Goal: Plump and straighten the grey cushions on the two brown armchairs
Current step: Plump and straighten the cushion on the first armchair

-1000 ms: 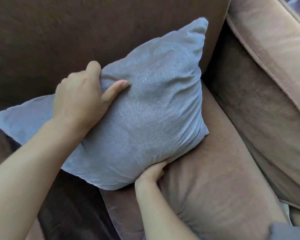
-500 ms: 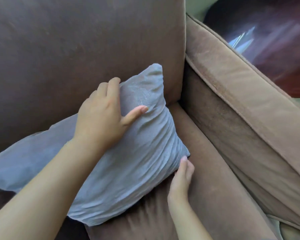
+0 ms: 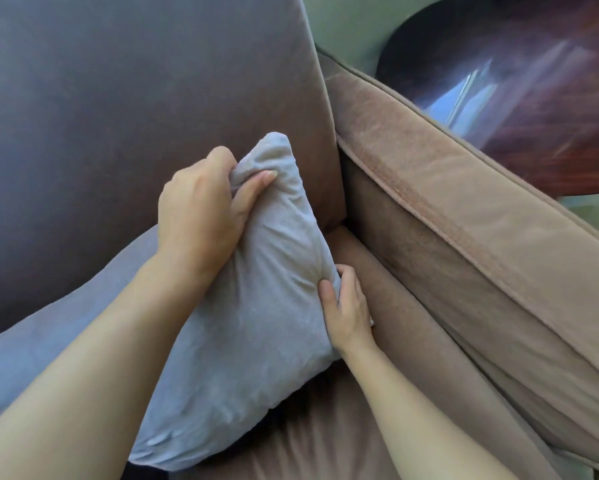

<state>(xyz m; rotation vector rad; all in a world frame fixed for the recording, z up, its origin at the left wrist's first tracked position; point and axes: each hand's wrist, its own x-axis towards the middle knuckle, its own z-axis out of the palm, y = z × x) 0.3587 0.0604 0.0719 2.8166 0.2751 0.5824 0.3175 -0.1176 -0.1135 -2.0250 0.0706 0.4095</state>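
A grey cushion [image 3: 253, 327] leans against the backrest [image 3: 135, 105] of a brown armchair, its lower edge on the seat [image 3: 325, 441]. My left hand [image 3: 204, 216] grips the cushion's upper right corner, bunching the fabric between thumb and fingers. My right hand [image 3: 346, 306] pinches the cushion's right edge lower down, just above the seat. The cushion's left part runs out of view behind my left forearm.
The armchair's padded right armrest [image 3: 481, 237] rises close beside my right hand. Beyond it stands a dark, glossy round wooden table [image 3: 533, 81]. A strip of pale green floor [image 3: 343, 26] shows behind the chair.
My left hand has gone from lying flat on the cushion to clutching its top corner. My right hand has closed on the right edge. The view has shifted, showing more of the table.
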